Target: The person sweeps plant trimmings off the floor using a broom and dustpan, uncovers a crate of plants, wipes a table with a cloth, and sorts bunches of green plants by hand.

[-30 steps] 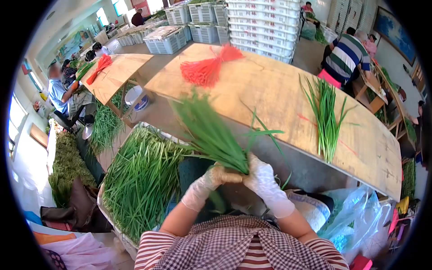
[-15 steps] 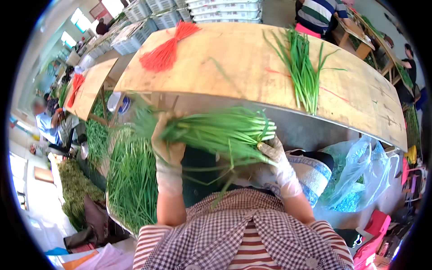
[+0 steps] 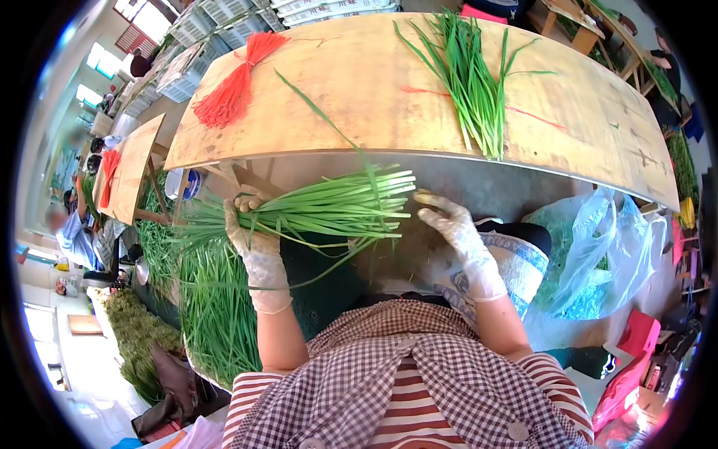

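Observation:
My gloved left hand [image 3: 258,251] is closed around the leafy part of a bunch of garlic chives [image 3: 329,206], held level above my lap. The bunch's pale cut ends point right, and a few long blades stray above and below it. Just beyond those ends is my gloved right hand [image 3: 458,236], apart from the bunch, its fingers partly stretched and one fingertip covered in yellow. Another bunch of chives [image 3: 475,90] lies on the wooden table [image 3: 344,97] over a thin red tie. A large pile of loose chives [image 3: 221,307] is beside my left forearm.
A fan of red ties [image 3: 232,93] lies at the table's left. Clear plastic bags [image 3: 598,262] stand to my right below the table edge. White crates [image 3: 329,9] are stacked behind. A seated person [image 3: 78,232] is at the far left, near a smaller table [image 3: 131,176].
My right hand has come off the stem ends and now stands apart to their right. The left hand has moved slightly left with the bunch. The camera view has shifted.

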`<state>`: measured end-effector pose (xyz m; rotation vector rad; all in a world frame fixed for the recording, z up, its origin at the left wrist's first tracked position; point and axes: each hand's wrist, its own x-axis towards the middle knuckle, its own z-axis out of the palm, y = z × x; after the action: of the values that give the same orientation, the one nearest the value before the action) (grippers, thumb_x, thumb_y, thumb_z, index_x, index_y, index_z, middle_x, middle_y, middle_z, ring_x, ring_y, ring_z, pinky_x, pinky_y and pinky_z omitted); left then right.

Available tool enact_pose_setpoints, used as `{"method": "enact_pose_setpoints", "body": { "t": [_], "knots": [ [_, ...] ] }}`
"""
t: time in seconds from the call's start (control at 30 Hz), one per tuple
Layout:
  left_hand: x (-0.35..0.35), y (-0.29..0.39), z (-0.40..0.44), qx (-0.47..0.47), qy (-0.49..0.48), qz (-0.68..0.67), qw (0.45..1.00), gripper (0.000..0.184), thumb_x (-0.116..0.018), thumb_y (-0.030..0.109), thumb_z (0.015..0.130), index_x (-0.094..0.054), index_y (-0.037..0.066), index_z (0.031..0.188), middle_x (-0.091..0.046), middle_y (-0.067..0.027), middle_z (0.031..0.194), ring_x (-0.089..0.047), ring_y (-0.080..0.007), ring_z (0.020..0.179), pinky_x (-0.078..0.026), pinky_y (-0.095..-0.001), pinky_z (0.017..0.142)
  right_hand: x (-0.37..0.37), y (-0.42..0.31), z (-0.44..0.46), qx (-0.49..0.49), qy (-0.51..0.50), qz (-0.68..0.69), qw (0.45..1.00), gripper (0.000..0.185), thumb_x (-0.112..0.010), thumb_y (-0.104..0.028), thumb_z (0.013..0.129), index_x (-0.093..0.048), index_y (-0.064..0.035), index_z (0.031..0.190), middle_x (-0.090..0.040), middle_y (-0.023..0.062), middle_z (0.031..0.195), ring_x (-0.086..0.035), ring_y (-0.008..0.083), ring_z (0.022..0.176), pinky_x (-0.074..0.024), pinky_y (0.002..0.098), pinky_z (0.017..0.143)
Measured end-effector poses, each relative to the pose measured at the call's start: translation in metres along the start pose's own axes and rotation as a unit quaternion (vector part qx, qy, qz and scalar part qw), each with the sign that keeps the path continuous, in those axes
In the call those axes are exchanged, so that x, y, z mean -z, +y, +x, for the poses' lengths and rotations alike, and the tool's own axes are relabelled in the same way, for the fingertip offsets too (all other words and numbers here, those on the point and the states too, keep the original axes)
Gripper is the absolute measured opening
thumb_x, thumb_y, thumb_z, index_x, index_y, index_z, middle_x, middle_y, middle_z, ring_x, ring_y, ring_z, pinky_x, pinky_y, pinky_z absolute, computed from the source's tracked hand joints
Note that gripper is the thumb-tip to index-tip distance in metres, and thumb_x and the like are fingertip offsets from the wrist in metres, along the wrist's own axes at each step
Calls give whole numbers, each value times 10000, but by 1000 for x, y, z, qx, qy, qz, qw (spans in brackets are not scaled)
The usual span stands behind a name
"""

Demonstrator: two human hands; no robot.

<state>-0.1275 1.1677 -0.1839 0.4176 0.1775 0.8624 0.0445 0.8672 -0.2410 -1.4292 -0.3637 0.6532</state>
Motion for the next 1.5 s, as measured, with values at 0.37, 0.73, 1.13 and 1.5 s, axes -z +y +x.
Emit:
{"method": "enact_pose_setpoints", "body": {
  "t": [0.37,0.73,1.13,1.5],
  "knots": [
    [7,-11,0,-6,24,25,999,346,-447,351,938,-521,96,717,-541,-54,690,-533,-224,742,-466,-412,791,-57,-23,10,-182,-92,167,965,337,-735,-178,762,-640,2,1031,-664,122,959,-626,173,829,-495,294,776],
    [13,-13,18,23,12,-25,999,312,-467,305,929,-507,81,717,-548,-81,678,-531,-232,738,-443,-387,856,-62,-8,-5,-139,-78,205,966,361,-681,-135,819,-575,0,1137,-637,80,1060,-606,169,933,-489,318,839],
    [-5,-10,22,33,-45,13,998,284,-500,345,919,-548,112,764,-558,19,720,-536,-142,804,-462,-372,780,-47,-21,-22,-133,-98,195,967,261,-664,-44,811,-636,24,1061,-665,88,1002,-620,154,895,-479,289,846],
    [8,59,39,-94,23,81,992,295,-428,290,946,-493,90,738,-541,-32,708,-530,-189,752,-456,-370,760,68,-2,-27,-21,51,364,930,183,-616,-62,847,-652,-23,1022,-645,118,958,-626,168,848,-515,270,779]
  ]
}}
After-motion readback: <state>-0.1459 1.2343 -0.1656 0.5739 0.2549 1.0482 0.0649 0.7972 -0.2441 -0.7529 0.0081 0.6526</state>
